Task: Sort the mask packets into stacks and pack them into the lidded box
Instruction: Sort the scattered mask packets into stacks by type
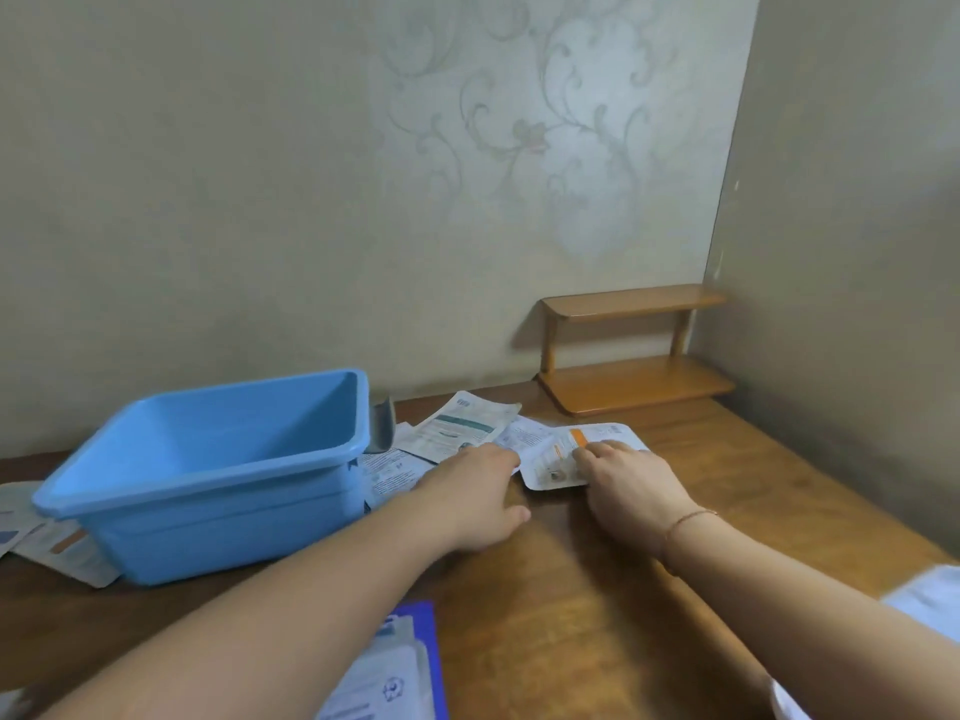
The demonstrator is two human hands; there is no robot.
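Head view, only one on offer. Blue plastic box (208,459) on the wooden table (597,589), left of centre, open-topped and, as far as the inside shows, holding no packets yet. No lid clearly identifiable; grey curved object (383,426) just behind the box's right corner, nature unclear.

Mask packets scattered, not stacked: teal-striped packet (457,426) and a plainer white packet (395,470) just right of the box, overlapping; orange-marked packet (576,449) a little further right; more packets (57,543) left of the box, partly tucked under its corner. Near bottom edge, a pile of white packets on a dark blue sheet (410,662), blurred; possibly a stack begun, cannot confirm.

Left hand (478,501) stretched out over the table with fingertips reaching the overlapping packets; fingers hidden by the back of the hand, so state of the left grip cannot be told. Right hand (623,480) on the orange-marked packet, fingers bent down onto its near half; pinching or merely pressing cannot be told from this angle. Thin bracelet (691,519) on the right wrist.

Judgement: early stage. Gathering and sorting under way; stacking mostly undone, packing not begun, lid closing still ahead.
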